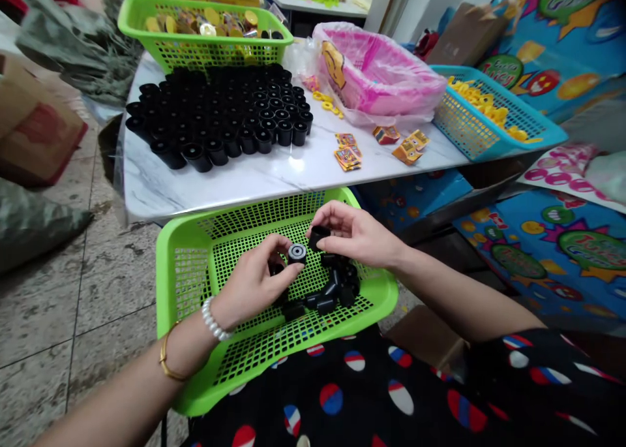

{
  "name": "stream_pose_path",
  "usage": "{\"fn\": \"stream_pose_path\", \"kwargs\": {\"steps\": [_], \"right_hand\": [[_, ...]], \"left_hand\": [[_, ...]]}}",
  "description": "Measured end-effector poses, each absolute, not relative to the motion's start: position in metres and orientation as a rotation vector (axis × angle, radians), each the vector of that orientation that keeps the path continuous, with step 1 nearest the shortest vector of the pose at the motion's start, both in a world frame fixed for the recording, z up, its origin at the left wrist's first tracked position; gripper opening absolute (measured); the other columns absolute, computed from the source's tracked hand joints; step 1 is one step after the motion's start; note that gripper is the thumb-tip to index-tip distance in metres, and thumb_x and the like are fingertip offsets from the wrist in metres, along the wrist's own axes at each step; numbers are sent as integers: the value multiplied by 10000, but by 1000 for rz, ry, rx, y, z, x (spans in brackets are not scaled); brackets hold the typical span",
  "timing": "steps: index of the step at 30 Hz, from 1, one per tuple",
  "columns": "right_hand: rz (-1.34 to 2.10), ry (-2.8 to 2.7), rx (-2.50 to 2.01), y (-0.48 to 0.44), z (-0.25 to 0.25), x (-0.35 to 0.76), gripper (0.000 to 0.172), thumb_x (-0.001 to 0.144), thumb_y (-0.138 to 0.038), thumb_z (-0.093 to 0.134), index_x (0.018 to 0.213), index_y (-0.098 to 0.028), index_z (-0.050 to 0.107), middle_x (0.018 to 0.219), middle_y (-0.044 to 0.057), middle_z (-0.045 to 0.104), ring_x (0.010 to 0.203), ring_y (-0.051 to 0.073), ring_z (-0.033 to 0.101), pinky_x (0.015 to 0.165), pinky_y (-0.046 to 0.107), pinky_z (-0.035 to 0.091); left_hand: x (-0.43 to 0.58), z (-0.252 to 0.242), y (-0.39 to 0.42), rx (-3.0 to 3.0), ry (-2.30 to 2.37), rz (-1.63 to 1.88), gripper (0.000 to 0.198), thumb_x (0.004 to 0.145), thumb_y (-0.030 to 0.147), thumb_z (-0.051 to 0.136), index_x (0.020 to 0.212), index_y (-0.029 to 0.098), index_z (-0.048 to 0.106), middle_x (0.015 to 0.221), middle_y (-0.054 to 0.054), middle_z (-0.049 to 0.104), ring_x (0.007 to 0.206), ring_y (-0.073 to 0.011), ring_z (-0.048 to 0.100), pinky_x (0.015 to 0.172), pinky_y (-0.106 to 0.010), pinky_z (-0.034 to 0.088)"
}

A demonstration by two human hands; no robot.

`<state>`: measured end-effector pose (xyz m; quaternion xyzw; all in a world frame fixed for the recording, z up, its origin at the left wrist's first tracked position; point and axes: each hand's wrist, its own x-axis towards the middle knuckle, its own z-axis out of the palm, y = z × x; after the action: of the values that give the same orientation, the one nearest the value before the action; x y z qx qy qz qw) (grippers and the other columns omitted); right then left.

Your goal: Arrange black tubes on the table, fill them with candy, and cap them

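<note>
My left hand [257, 271], with a pearl bracelet and a gold bangle at the wrist, pinches a short black plastic cylinder [297, 254], its ringed round end facing up. Another dark piece shows under those fingers, partly hidden. Close by, my right hand [359, 233] grips a second black cylinder [319, 237] between thumb and fingers. Both hands are over a green plastic basket [171, 264] at my lap. Several loose black cylinders [327, 303] lie jumbled in its right part, below my right hand.
On the marble-patterned table [235, 184] stand many black cylinders [215, 117] in rows. Behind them is a green basket [180, 46] of yellow pieces. Small printed packets [348, 153], a pink lined basket [386, 88] and a blue basket [464, 130] of yellow parts sit rightward.
</note>
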<state>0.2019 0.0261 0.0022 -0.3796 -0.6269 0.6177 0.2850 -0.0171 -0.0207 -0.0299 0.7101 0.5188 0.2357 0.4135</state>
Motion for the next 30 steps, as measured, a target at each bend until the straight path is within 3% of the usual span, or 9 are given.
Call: {"fn": "stream_pose_path", "kwargs": {"steps": [3,5,9,11,16,23,30], "right_hand": [[1661,-1528,-994,23,3,197,400,794,-166,663,1182,-185,564,1061,45,658,958,136,636,871,309,539],[1710,-1452,-993,20,2,194,371,801,-190,668,1167,-186,603,1063,42,665,949,139,648,874,323,558],[1755,-1351,-1026,14,-3,190,263,788,-221,714,1038,-181,641,993,28,694,857,132,688,875,339,575],[1784,-1310,-1025,11,-4,187,270,792,-233,721,1040,-185,625,990,32,707,836,134,705,872,344,578],[1696,-1324,-1032,9,-2,177,287,764,-218,748,1030,-186,644,1018,29,702,880,132,698,871,308,575],[1599,-1335,-1070,8,1,171,272,751,-197,756,1003,-192,655,968,19,716,851,123,702,844,270,578],[1445,-1445,-1084,3,0,168,277,770,-214,733,1033,-194,651,960,39,722,853,145,705,829,296,593]], "left_hand": [[-17,-22,-23,1542,1213,672,306,908,360,565,1165,214,485,757,4,617,625,-142,594,511,-234,397],[-18,-19,-22,1360,1137,703,346,924,354,538,1233,231,444,749,5,612,585,-138,598,461,-214,370],[-23,-18,-18,1014,972,821,268,901,371,589,1075,229,442,878,-33,652,577,-121,597,413,-180,347],[-26,-20,-17,923,906,878,279,883,376,628,1002,226,425,816,-14,646,557,-103,559,422,-171,351],[-28,-22,-18,872,886,940,296,873,399,655,1005,204,476,647,40,569,508,-72,479,459,-168,360],[-31,-22,-16,757,856,975,348,824,409,710,989,183,502,665,8,613,525,-85,506,451,-176,353],[-34,-22,-19,773,865,953,370,792,393,746,975,186,501,608,42,558,503,-78,502,430,-162,342]]}}
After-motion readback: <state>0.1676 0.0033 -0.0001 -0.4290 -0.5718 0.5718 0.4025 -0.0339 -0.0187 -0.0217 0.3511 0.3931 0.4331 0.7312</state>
